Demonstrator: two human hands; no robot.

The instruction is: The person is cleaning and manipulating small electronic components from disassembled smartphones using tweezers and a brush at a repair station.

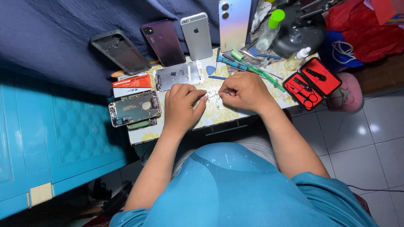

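- Small patterned table stands over white floor tiles, crowded with phones and tools.
- Our left hand curls knuckles-up, fingertips pinching a small metal part at table centre.
- Our right hand is fisted, pinching the part's other end (tool, if any, hidden).
- Opened phone chassis lies left; red tool case right.

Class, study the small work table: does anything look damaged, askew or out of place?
Yes. An opened phone body overhangs the table's left edge, its insides exposed. Both hands, left hand and right hand, pinch a small part.
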